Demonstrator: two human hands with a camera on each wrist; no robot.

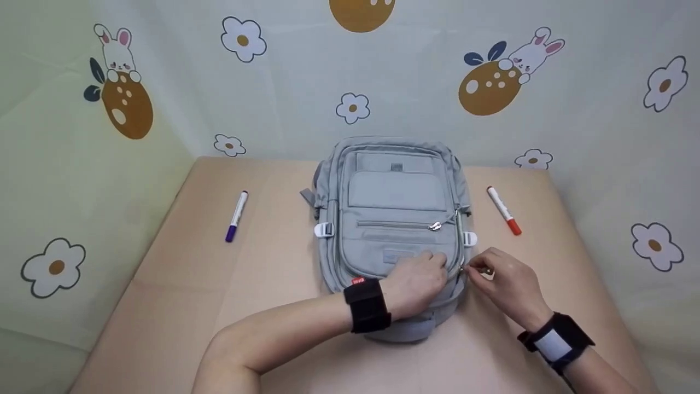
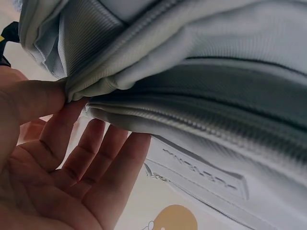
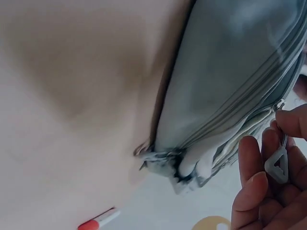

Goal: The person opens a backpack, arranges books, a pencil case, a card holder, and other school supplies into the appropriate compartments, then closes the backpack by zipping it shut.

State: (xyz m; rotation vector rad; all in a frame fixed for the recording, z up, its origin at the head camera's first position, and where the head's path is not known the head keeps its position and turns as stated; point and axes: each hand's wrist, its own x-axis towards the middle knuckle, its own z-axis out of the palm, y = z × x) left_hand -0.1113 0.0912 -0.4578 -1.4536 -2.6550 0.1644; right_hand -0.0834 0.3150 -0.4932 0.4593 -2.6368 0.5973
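— While I'm looking down, what's lying on the beige table [image 1: 180, 284]?

— I'm pressing my spread left hand [image 1: 415, 284] on the grey backpack [image 1: 394, 213] at centre, and my right hand [image 1: 506, 284] is pinching its zipper pull [image 3: 277, 164] at four o'clock. Purple marker [image 1: 237, 216] at nine, red marker [image 1: 503, 210] at three, bunny-print curtain [image 1: 492, 76] hanging behind.

A purple-capped marker [image 1: 237, 216] lies on the beige table [image 1: 180, 284] toward its left side, and a red-capped marker [image 1: 503, 210] lies toward its right side. Behind and beside the table hangs a pale backdrop [image 1: 426, 82] printed with flowers, rabbits and brown eggs.
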